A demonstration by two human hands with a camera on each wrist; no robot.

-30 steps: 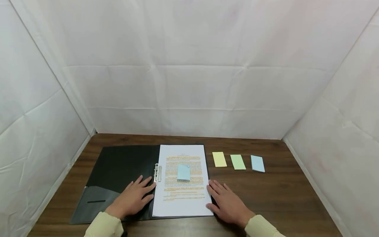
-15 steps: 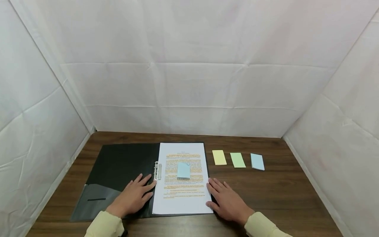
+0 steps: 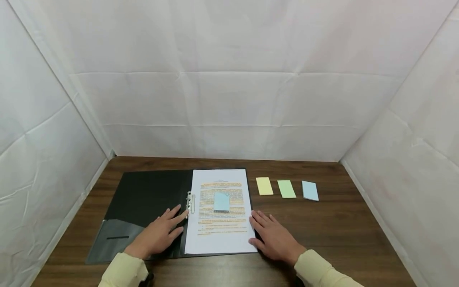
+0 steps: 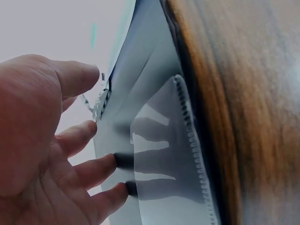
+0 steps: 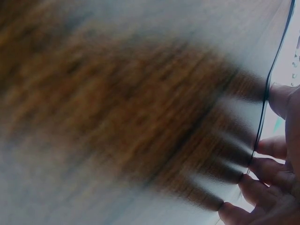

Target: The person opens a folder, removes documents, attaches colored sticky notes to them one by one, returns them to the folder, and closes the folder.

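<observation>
Folder (image 3: 143, 199), open, holding printed sheet (image 3: 220, 223)

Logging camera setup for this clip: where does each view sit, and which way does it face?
Head: above, looking forward and down at the open folder on the table; both forearms show.
Left wrist: low beside the left hand, along the folder.
Right wrist: low, blurred, facing tabletop; right hand fingers at the edge.
Shared: head and left wrist show the folder's metal clip.

Paper (image 3: 220, 211) in open folder (image 3: 150, 199), three note pads (image 3: 286, 188) to its right
</observation>
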